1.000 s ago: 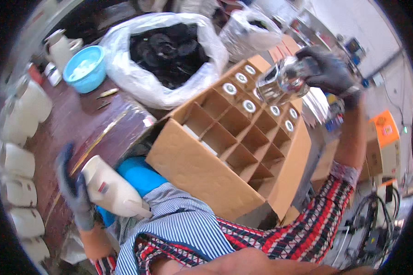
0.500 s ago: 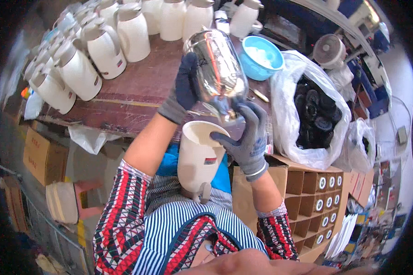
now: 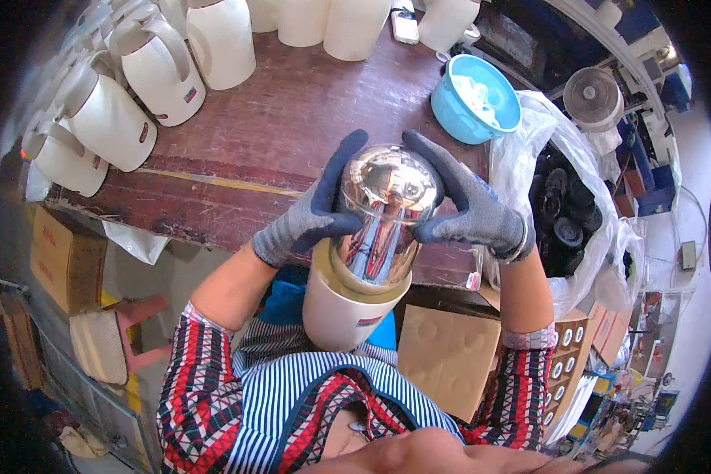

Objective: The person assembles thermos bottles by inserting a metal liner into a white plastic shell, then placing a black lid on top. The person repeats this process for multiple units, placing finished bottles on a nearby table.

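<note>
A shiny silver vacuum flask liner stands rounded end up, its lower part inside the open mouth of a white jug body. The jug body rests upright against my lap, at the table's front edge. My left hand, in a grey and dark blue work glove, is closed round the liner's left side. From the right, my gloved right hand grips the same liner with thumb and fingers curved about it. The liner's lower end is hidden inside the jug body.
Several white jugs crowd the left and back of the dark red table. At the right are a blue bowl of white rings and a plastic bag of black parts. Cardboard boxes stand below.
The liner has been turned rounded end up and lowered into the jug body. My hands have come down to either side of it, and the jug body now tilts less toward me.
</note>
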Tool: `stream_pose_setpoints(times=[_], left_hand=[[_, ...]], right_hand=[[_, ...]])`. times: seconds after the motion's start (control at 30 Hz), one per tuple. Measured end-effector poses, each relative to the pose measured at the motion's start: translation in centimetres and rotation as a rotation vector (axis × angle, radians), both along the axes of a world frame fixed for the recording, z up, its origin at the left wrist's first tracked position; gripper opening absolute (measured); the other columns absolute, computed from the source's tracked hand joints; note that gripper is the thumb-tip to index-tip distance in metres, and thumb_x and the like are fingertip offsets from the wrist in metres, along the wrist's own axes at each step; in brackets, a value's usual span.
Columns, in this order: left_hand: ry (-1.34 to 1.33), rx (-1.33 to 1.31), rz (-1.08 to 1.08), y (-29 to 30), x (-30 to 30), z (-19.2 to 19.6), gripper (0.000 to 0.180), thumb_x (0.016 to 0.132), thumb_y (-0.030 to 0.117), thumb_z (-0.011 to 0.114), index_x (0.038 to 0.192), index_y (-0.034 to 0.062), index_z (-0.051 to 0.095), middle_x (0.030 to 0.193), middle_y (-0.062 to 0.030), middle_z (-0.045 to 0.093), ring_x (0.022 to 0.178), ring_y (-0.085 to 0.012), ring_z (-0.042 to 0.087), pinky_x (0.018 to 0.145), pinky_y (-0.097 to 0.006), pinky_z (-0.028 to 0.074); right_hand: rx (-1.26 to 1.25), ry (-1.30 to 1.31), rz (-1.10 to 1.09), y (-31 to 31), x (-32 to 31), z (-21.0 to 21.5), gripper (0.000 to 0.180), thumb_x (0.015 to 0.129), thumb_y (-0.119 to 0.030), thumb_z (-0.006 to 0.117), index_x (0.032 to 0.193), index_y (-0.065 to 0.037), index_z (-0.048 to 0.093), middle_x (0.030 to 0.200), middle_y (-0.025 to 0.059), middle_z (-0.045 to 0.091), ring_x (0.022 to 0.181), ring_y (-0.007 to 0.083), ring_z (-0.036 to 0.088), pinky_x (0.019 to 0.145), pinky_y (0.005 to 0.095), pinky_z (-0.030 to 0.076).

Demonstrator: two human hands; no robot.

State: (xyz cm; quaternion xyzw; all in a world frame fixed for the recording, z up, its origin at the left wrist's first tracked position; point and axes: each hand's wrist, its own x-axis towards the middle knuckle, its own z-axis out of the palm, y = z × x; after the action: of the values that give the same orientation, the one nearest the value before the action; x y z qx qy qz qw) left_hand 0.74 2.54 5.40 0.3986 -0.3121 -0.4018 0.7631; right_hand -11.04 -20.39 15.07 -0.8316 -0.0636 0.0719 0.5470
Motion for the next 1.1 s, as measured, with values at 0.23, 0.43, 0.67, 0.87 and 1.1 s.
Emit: stream_pose_setpoints(times=[0.23, 0.43, 0.67, 0.87, 1.1], left_hand=[[-0.028, -0.004, -0.053, 0.1, 0.3, -0.8, 0.150, 0.054, 0.044, 0.100, 0.166, 0.0080, 0.008, 0.169, -0.0124, 0.024, 0.153, -0.0268, 0.028, 0.126, -0.044, 0.024], [-0.057, -0.020, -0.142, 1.1, 0.6, -0.2, 0.137, 0.065, 0.047, 0.095, 0.166, 0.0083, 0.010, 0.169, -0.0120, 0.025, 0.154, -0.0266, 0.027, 0.126, -0.043, 0.022], [-0.431, 0.093, -0.006, 2.0, -0.3, -1.2, 0.112, 0.084, 0.040, 0.085, 0.164, 0.0017, 0.017, 0.162, -0.0191, 0.035, 0.149, -0.0274, 0.035, 0.124, -0.040, 0.027], [0.120, 0.054, -0.238, 1.5, 0.6, -0.5, 0.133, 0.060, 0.033, 0.099, 0.163, 0.0046, 0.020, 0.159, -0.0121, 0.041, 0.145, -0.0243, 0.041, 0.123, -0.041, 0.031], [0.072, 0.070, -0.492, 1.1, 1.4, -3.4, 0.121, 0.063, 0.033, 0.097, 0.160, 0.0024, 0.031, 0.155, -0.0117, 0.047, 0.140, -0.0223, 0.047, 0.119, -0.039, 0.036]], right_hand=[[-0.183, -0.117, 0.145, -0.2, -0.1, 0.6, 0.122, 0.068, -0.037, 0.096, 0.162, -0.004, 0.026, 0.163, 0.0153, 0.035, 0.149, 0.0282, 0.036, 0.125, 0.0418, 0.027], [-0.161, -0.115, 0.121, 1.5, 0.0, 1.0, 0.113, 0.069, -0.038, 0.095, 0.158, -0.003, 0.034, 0.158, 0.0164, 0.042, 0.145, 0.0289, 0.043, 0.121, 0.0415, 0.034], [-0.363, -0.126, -0.525, 4.6, -2.1, -1.8, 0.095, 0.075, -0.045, 0.089, 0.144, 0.007, 0.049, 0.128, 0.0222, 0.061, 0.118, 0.0316, 0.063, 0.102, 0.0407, 0.050], [-0.345, -0.102, -0.282, 5.6, -3.6, 2.2, 0.097, 0.071, -0.050, 0.089, 0.149, -0.005, 0.051, 0.129, 0.0188, 0.058, 0.115, 0.0359, 0.061, 0.094, 0.0443, 0.051], [-0.356, -0.151, 0.070, 3.5, -2.7, -1.2, 0.103, 0.068, -0.049, 0.091, 0.153, -0.009, 0.049, 0.157, 0.0240, 0.043, 0.145, 0.0431, 0.042, 0.118, 0.0464, 0.037]])
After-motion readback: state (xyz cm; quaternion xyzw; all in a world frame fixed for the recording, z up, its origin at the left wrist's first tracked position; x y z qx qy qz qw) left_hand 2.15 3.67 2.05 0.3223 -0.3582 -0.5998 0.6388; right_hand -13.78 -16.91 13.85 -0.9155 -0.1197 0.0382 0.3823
